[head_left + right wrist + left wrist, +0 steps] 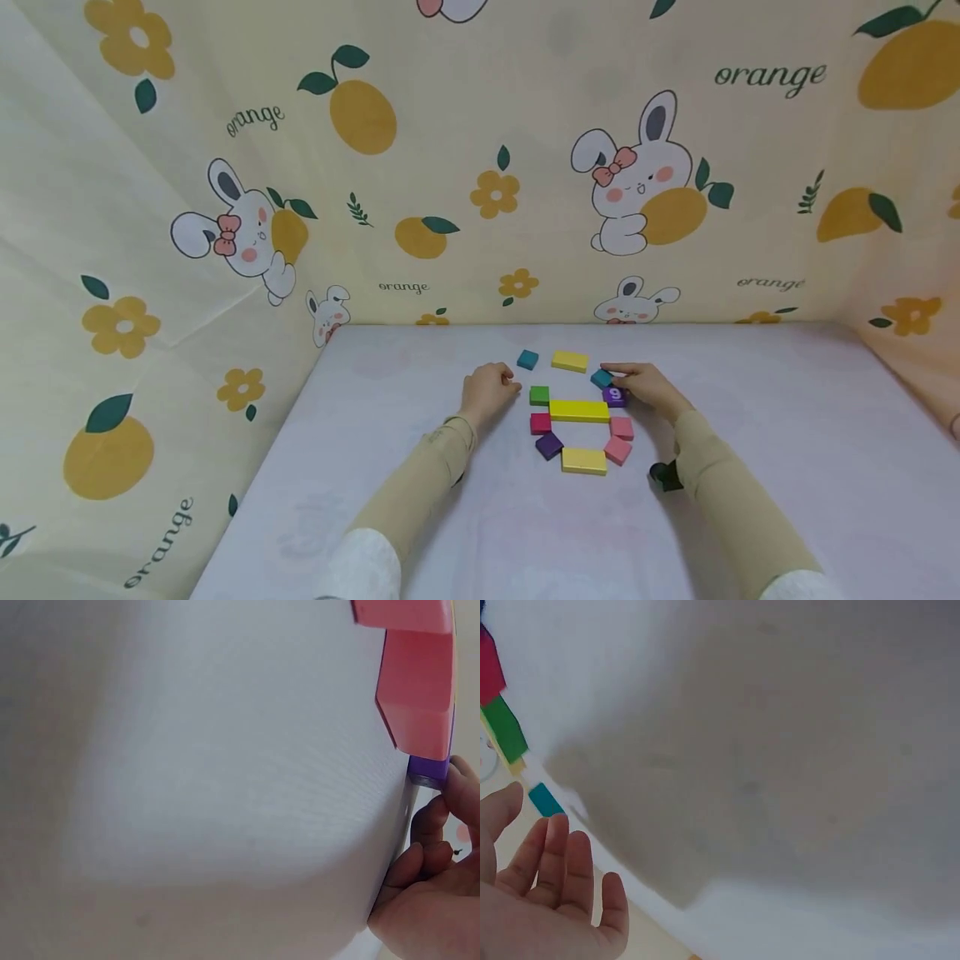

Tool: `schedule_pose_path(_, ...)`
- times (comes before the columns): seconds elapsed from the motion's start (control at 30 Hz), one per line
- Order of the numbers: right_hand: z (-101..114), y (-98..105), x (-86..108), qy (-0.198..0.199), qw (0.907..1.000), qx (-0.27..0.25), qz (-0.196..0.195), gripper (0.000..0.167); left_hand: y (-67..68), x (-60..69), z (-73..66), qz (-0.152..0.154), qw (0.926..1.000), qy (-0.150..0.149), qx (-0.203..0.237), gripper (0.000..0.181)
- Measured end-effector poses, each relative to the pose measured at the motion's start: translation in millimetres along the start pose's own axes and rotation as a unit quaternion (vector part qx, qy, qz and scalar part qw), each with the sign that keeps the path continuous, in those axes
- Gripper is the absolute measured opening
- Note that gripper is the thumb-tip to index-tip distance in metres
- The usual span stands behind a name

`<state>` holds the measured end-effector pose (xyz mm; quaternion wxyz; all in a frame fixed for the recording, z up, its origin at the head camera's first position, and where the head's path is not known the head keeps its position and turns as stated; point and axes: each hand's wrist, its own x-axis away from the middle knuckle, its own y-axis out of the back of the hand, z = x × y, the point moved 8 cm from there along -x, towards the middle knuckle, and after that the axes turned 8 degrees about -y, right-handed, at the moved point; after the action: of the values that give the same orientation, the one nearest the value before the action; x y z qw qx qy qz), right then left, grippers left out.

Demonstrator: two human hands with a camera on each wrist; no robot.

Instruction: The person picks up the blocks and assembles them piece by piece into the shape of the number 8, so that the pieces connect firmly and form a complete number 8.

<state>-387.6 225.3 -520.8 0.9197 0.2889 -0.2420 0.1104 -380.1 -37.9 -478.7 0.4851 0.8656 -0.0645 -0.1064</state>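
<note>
At the upper right of a ring of blocks, my right hand [651,388] pinches a blue block [602,378] between thumb and forefinger. Just below that block lies a purple block marked 9 [615,397]; in the right wrist view its side [429,768] shows beside the thumb. My left hand [489,392] hovers at the ring's left, fingers loosely bent, holding nothing. Nearest to it are a green block [539,396] and a tilted blue block [527,360]. In the left wrist view, the fingers [578,874] stand apart from the blue block [546,800].
A long yellow block [579,411] crosses the middle, with yellow blocks at top [570,361] and bottom [584,462]. Red [541,424] and dark purple [549,446] blocks line the left, pink ones [621,428] the right. A black object [664,477] is by the right wrist.
</note>
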Motion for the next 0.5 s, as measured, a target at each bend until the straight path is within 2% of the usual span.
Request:
schedule_pose_path(0.1, -1, 0, 0.5, 0.001, 1.0, 0.001, -0.001, 0.045, 1.3, -7.1, 3.7, -0.014, 0.9997, 0.017, 0.011, 0.024)
schedule_pose_path(0.33, -2, 0, 2.3, -0.007, 0.9999, -0.01, 0.0, 0.045, 3.3, -15.1, 5.6, -0.033, 0.9952, 0.049, 0.078, 0.024)
schedule_pose_path(0.5, -1, 0, 1.2, -0.007, 0.9999, -0.014, 0.001, 0.046, 1.1, -19.8, 5.8, -0.065, 0.9845, 0.061, 0.151, 0.025)
